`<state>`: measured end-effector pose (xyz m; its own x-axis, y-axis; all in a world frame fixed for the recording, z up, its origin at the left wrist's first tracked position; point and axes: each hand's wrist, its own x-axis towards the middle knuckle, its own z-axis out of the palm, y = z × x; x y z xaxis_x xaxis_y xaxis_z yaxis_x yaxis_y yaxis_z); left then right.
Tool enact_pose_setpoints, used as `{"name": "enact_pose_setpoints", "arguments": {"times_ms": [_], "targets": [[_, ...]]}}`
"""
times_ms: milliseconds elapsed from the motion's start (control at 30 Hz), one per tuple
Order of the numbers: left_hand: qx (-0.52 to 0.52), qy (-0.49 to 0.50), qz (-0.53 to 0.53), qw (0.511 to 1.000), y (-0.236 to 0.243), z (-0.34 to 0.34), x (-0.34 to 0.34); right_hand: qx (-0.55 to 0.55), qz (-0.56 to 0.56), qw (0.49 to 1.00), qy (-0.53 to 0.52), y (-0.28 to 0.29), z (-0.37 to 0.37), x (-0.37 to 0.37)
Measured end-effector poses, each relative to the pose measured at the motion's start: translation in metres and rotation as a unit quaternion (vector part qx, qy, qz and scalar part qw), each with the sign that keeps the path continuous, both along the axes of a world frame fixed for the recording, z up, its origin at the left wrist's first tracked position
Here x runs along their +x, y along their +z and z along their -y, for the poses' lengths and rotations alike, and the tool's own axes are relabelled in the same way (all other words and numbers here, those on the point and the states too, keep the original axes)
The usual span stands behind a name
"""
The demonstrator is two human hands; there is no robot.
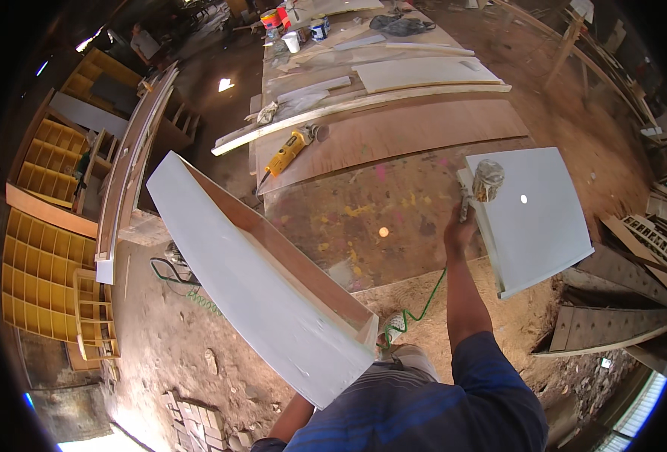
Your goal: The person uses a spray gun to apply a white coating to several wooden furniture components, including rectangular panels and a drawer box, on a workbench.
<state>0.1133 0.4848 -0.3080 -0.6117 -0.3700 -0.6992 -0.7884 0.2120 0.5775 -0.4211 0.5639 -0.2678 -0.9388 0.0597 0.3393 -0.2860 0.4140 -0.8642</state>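
A long white-painted wooden box-like piece (254,275) slants across the front left, its bare brown inner side facing right. My left forearm (292,418) goes behind its near end; the left hand itself is hidden there. On the right, my right hand (458,230) is closed round the handle of a spray gun (488,181) with a paint-smeared cup on top. From near my waist a green coiled air hose (424,310) rises towards this hand. Just beyond the gun, at the right end of the table, is a flat white panel (540,226).
The paint-stained worktable (363,218) carries a yellow angle grinder (288,153), a long pale wood strip (363,104), a white board (427,73) and paint cans (318,30). Yellow slatted frames (44,271) lean at the left. Curved boards (612,328) lie at the right. A person (144,45) stands far left.
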Motion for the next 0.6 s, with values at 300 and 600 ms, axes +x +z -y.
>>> {"name": "enact_pose_setpoints", "arguments": {"times_ms": [300, 600], "targets": [[0.000, -0.012, 0.002, 1.000, -0.003, 0.002, -0.004, 0.041, 0.008, 0.998, -0.040, 0.024, 0.006, -0.014], [0.000, -0.017, 0.006, 1.000, -0.004, 0.002, -0.002, 0.003, 0.077, 0.997, -0.006, 0.020, 0.008, -0.014]]}}
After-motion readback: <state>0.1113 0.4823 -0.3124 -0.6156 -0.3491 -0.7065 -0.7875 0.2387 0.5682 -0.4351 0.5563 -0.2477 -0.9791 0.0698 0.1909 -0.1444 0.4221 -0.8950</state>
